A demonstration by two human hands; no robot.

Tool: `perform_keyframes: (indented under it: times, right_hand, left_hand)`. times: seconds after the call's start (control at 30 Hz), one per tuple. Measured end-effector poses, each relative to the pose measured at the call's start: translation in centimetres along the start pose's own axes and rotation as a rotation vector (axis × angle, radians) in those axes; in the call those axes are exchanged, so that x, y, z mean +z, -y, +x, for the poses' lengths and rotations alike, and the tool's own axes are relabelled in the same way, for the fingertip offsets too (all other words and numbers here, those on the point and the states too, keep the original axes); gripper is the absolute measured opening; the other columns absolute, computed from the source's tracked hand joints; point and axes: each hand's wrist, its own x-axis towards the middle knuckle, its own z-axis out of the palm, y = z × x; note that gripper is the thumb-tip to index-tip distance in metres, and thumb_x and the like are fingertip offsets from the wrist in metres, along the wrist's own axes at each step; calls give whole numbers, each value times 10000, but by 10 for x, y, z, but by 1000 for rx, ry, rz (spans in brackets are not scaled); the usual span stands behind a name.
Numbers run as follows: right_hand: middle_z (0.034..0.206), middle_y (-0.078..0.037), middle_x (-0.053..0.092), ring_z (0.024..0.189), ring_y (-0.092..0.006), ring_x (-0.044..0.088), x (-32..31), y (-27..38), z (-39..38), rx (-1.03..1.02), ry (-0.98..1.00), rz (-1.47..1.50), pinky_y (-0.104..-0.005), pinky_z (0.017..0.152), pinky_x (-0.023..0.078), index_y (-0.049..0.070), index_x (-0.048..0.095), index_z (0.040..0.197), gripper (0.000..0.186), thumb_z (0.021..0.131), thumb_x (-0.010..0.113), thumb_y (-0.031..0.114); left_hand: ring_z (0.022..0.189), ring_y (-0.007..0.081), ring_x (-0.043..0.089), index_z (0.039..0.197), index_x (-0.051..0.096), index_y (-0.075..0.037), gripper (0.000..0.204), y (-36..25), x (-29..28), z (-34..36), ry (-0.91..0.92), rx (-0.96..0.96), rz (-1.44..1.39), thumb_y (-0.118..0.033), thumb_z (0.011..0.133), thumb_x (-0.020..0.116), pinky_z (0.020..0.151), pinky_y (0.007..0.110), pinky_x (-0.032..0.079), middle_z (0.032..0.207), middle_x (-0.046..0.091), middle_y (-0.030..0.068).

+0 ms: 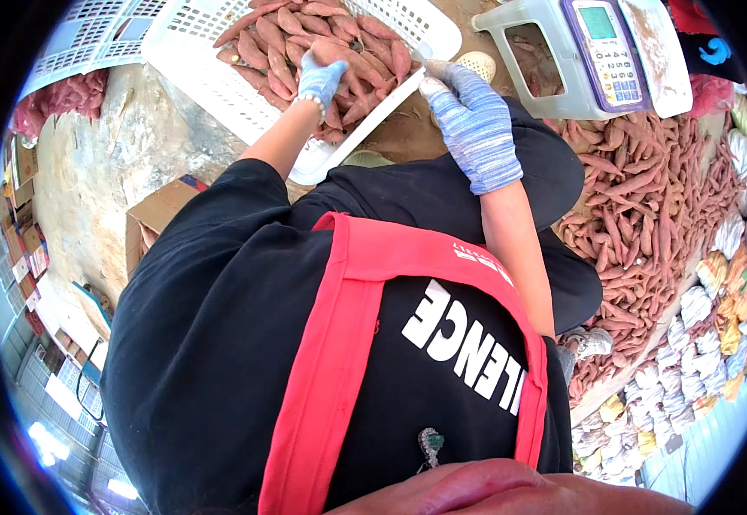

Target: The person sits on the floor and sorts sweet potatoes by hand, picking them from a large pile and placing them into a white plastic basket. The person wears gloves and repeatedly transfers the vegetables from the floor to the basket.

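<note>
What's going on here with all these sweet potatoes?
A person in blue gloves and a red apron is handling sweet potatoes in a white basket. The left hand is among them; whether it grips one is unclear. The right hand is at the basket's right edge, its hold also unclear. To the right are a keypad device and a big heap of sweet potatoes.

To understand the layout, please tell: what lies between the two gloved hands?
The head view shows sweet potatoes, the white basket rim and some brown floor.
</note>
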Motion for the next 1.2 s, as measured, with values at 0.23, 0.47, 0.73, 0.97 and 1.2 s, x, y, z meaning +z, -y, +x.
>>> perform_keyframes:
  times: [0.23,0.47,0.73,0.97,1.2]
  right_hand:
    - [883,-114,613,809,-150,572,6,3,-3,-54,6,-64,-253,722,449,-4,581,996,254,800,579,158]
    - [890,-133,596,865,-291,564,-11,6,-8,-176,-117,-112,-338,760,447,63,600,960,215,811,510,190]
    - [832,-105,610,770,-243,588,-107,13,-35,-486,-664,-6,-302,716,461,47,615,915,180,782,578,163]
    - [913,-176,594,871,-316,561,-266,-94,-102,213,-417,-510,-371,771,438,75,593,963,363,778,482,367]
    - [893,-170,600,776,-293,593,-354,-249,-195,1050,-396,-226,-380,721,456,9,587,912,397,787,465,365]
  left_hand:
    - [1019,381,503,1345,129,-49,849,31,-3,20,215,49,1137,-416,717,567,860,368,402,1101,502,276]
    - [1024,391,500,1280,247,18,771,41,-13,25,308,373,1143,-451,744,542,873,384,397,1120,481,293]
    - [741,126,510,989,570,9,290,-41,-14,29,218,619,683,-228,824,546,679,266,437,862,594,70]
    - [853,214,564,1106,480,25,305,-206,129,-178,395,912,-51,-170,872,469,771,336,473,974,566,151]
    - [791,156,579,1085,498,29,281,-209,290,-318,1133,873,124,-132,855,487,740,266,469,913,582,112]
